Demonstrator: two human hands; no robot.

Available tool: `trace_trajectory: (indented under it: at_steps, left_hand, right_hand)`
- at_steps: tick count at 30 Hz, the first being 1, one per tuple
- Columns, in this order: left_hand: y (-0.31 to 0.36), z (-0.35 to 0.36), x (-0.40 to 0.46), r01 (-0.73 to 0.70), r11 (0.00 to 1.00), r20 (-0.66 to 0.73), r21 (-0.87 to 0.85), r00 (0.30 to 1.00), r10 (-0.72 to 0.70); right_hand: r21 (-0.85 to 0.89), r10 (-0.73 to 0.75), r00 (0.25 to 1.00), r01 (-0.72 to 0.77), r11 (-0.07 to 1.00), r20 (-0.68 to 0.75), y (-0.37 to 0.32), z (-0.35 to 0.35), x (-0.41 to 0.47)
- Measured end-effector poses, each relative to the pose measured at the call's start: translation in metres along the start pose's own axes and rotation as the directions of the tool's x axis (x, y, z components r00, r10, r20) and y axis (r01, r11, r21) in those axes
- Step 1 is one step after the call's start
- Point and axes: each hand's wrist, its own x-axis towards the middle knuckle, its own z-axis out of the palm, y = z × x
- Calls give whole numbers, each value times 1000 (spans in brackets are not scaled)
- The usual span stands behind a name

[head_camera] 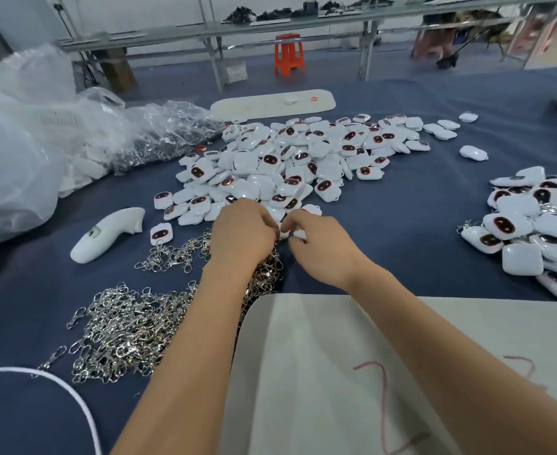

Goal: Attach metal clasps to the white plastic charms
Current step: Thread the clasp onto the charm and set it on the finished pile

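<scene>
Right at the middle of the blue cloth-covered table (401, 224), the curled fingertips of both hands meet over a small white plastic charm (298, 234), which shows only as slivers of white between them. The left hand (242, 234) has its fingers bent down and inward, and the right hand (319, 246) pinches the charm from the other side (whether the left holds a clasp of its own cannot be told, the knuckles hide it). Beneath the left wrist lies a heap of silver metal lobster clasps (132, 326) that spreads toward the near left edge, with a thinner scatter of loose clasps (172, 254) just beyond it. Directly past the hands sits the large pile of white square charms with dark red-rimmed faces (296, 159), some face up, some face down. Well to the right is a second pile of charms (533, 224), with bits of metal glinting among them. Left of the hands rests a white pistol-shaped plastic tool (108, 233), and behind it are crumpled clear plastic bags (24, 142), one holding more metal parts. A pale fabric panel with red thread marks (352, 372) covers the near edge under the right forearm, and a white cord (57, 385) curves at the lower left. An orange plastic stool (289, 54) stands on the floor behind.
</scene>
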Motion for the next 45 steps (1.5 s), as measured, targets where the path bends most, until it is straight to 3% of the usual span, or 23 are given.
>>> trace_trajectory:
  at_steps: [4,7,12,15,20,25,37,45]
  left_hand:
    - [15,2,0,18,946,33,-325,999,-7]
    - [29,13,-5,48,777,41,-627,999,-28]
    - [54,53,-15,102,530,102,-842,994,-29]
    - [64,74,-19,80,526,109,-847,994,25]
    - [63,90,-23,-212,675,-86,-707,973,215]
    - [67,94,-28,-408,718,-206,-565,912,356]
    - [65,99,-25,-369,745,-158,-557,927,341]
    - [68,91,-29,-299,636,-95,-712,937,335]
  right_hand:
    - [280,69,994,-42,959,-87,11,-6,-3]
    - [409,147,983,-92,908,-107,26,-20,-8]
    - [465,198,960,-87,881,-196,57,-48,-25]
    - [413,211,935,-79,907,-286,75,-58,-36]
    - [305,148,893,-12,952,-425,91,-59,-48]
    - [91,15,872,34,995,-489,91,-52,-48]
    - [81,-17,892,60,995,-453,88,-51,-50]
    - [316,102,937,9,949,-334,92,-59,-51]
